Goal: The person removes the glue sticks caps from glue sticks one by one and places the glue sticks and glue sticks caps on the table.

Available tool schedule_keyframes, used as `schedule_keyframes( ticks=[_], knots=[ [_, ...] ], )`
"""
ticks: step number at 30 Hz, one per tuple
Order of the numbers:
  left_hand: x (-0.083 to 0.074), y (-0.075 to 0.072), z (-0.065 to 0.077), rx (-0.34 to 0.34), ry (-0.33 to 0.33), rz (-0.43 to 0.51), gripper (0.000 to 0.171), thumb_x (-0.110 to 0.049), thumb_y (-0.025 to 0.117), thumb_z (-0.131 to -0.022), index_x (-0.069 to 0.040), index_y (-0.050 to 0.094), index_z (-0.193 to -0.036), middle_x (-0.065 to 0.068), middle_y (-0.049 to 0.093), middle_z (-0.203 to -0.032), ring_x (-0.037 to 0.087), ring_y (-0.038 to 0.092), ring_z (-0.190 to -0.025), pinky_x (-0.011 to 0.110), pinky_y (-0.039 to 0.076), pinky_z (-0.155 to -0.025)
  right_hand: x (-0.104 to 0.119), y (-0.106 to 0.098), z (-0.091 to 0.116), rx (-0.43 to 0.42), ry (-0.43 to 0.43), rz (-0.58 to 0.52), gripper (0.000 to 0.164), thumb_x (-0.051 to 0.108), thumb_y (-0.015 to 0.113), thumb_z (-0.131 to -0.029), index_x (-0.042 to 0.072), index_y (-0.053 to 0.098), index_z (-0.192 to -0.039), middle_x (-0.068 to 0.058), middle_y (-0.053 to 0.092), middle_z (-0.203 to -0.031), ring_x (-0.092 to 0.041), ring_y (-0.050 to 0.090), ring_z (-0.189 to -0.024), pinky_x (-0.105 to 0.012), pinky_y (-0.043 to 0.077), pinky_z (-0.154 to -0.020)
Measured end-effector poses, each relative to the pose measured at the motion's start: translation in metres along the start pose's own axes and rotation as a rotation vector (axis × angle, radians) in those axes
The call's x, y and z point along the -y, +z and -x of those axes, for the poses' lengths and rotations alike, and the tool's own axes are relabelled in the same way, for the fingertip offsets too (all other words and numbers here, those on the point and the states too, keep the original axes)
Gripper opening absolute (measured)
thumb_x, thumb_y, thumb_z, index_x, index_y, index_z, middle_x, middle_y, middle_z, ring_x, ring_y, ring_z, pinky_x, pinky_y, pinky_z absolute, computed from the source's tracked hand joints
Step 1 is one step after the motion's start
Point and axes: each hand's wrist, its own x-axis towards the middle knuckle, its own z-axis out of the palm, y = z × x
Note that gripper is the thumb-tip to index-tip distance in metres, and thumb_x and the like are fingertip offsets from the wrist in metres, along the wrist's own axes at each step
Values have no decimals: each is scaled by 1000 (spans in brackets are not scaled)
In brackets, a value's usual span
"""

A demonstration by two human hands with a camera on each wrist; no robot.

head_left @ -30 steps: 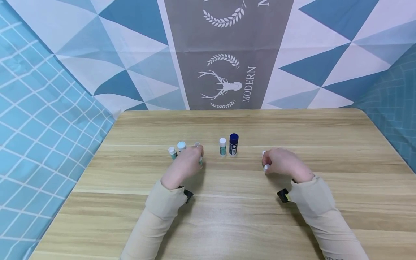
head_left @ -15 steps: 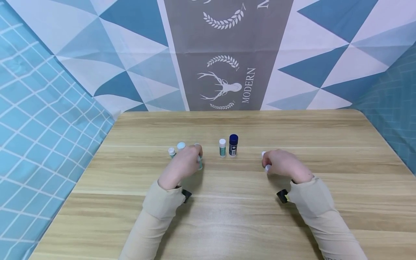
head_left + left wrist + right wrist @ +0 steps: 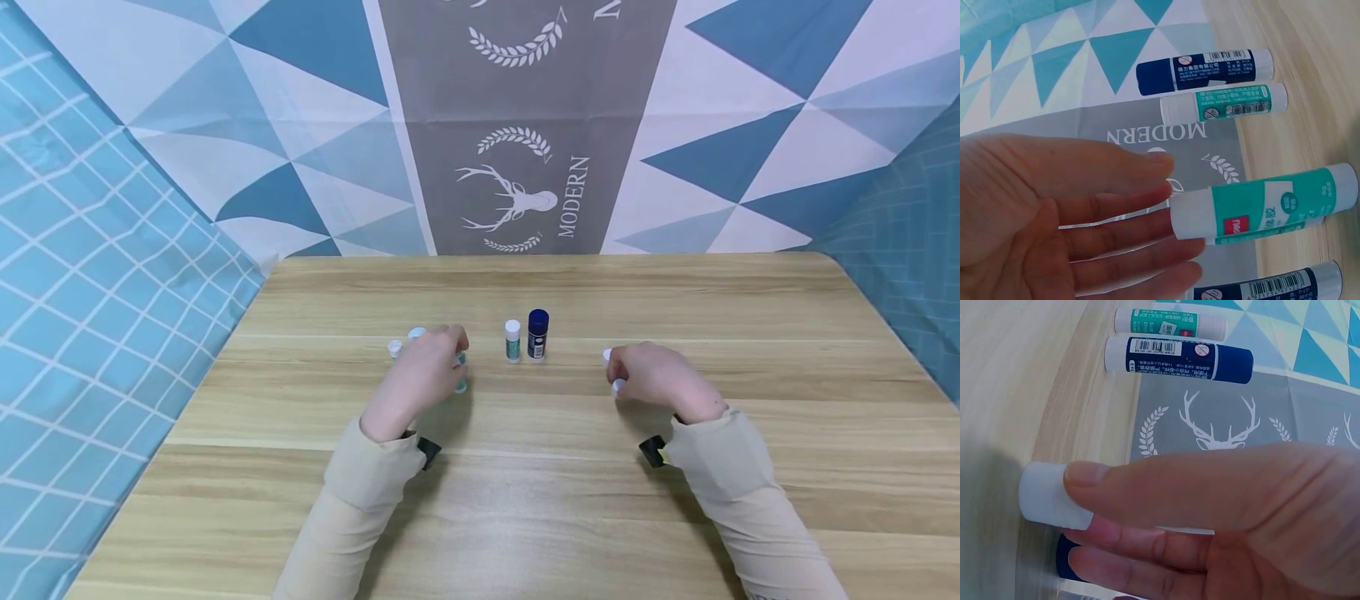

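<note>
My left hand (image 3: 420, 375) is beside a green glue stick (image 3: 1279, 203) that stands upright on the table. In the left wrist view its thumb is apart from the white cap, and its loosely extended fingers reach behind that cap. Another green stick shows partly behind, and a navy glue stick (image 3: 1269, 284) stands below it. My right hand (image 3: 656, 375) pinches a white cap (image 3: 1050, 495) between thumb and fingers, low by the table; whatever lies under the thumb is hidden. A navy piece (image 3: 1067, 557) peeks out behind those fingers.
Between the hands stand a white-capped green glue stick (image 3: 513, 342) and a navy-capped one (image 3: 537, 335), side by side. Two whitish caps (image 3: 395, 348) rise left of my left hand, partly covered. A patterned cloth (image 3: 517, 125) hangs behind the wooden table (image 3: 510, 500).
My left hand has shifted slightly left and its thumb and fingers have spread around the green glue stick. The whitish top behind it is now covered. My right hand has barely moved.
</note>
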Motion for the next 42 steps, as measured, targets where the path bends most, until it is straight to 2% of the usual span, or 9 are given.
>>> schedule_keyframes(
  ticks=[4, 8, 13, 17, 22, 28, 35, 42],
  knots=[
    [0, -1, 1, -67, 18, 4, 19, -6, 62, -80, -1, 61, -98, 11, 62, -93, 20, 57, -74, 31, 47, -63, 2, -1, 0, -20, 0, 9, 11, 10, 65, -76, 10, 61, -87, -1, 58, -79, -17, 49, -70, -32, 40, -63],
    [-1, -1, 0, -140, 43, 55, 16, -2, 58, -80, -2, 61, -96, 11, 62, -92, 19, 56, -72, 30, 48, -64, 4, -3, 2, -65, 20, 27, 12, 13, 66, -76, 10, 60, -85, 1, 56, -75, -16, 48, -66, -29, 37, -59],
    [-7, 7, -1, -257, 90, 118, 17, -3, 63, -80, -3, 61, -97, 9, 62, -92, 18, 56, -77, 28, 48, -67, 11, -6, 5, -211, 7, 59, 16, 18, 63, -78, 7, 62, -90, 1, 58, -75, -14, 49, -62, -31, 39, -58],
    [-14, 19, -5, -296, 127, 176, 27, -6, 66, -79, -1, 58, -104, 11, 61, -100, 21, 57, -91, 31, 48, -79, 19, -6, 3, -354, -25, 67, 24, 21, 65, -80, 4, 62, -96, -4, 62, -82, -17, 55, -65, -39, 42, -69],
    [-23, 31, -12, -273, 63, 274, 45, -7, 66, -78, 2, 50, -120, 15, 55, -117, 26, 54, -107, 35, 45, -89, 30, -6, -3, -496, -52, 19, 29, 25, 66, -81, 6, 61, -102, -8, 65, -92, -23, 60, -80, -48, 40, -81],
    [-35, 42, -24, -209, -51, 301, 59, -14, 67, -78, 5, 42, -128, 20, 50, -125, 31, 51, -111, 38, 44, -92, 44, -11, -10, -602, -84, -29, 40, 30, 67, -81, 6, 59, -112, -12, 63, -106, -28, 57, -95, -51, 35, -88],
    [-43, 53, -34, -141, -173, 310, 59, -21, 66, -80, 6, 42, -126, 22, 53, -117, 31, 54, -103, 41, 46, -87, 61, -13, -25, -583, -119, -3, 44, 35, 68, -79, 10, 60, -114, -11, 57, -118, -31, 49, -113, -52, 29, -95],
    [-42, 63, -38, -177, -189, 262, 43, -19, 64, -81, 6, 51, -113, 17, 58, -101, 28, 57, -91, 40, 48, -74, 77, -9, -40, -590, -159, 55, 39, 38, 71, -76, 16, 64, -108, -8, 56, -120, -30, 47, -115, -51, 25, -99]
  ],
)
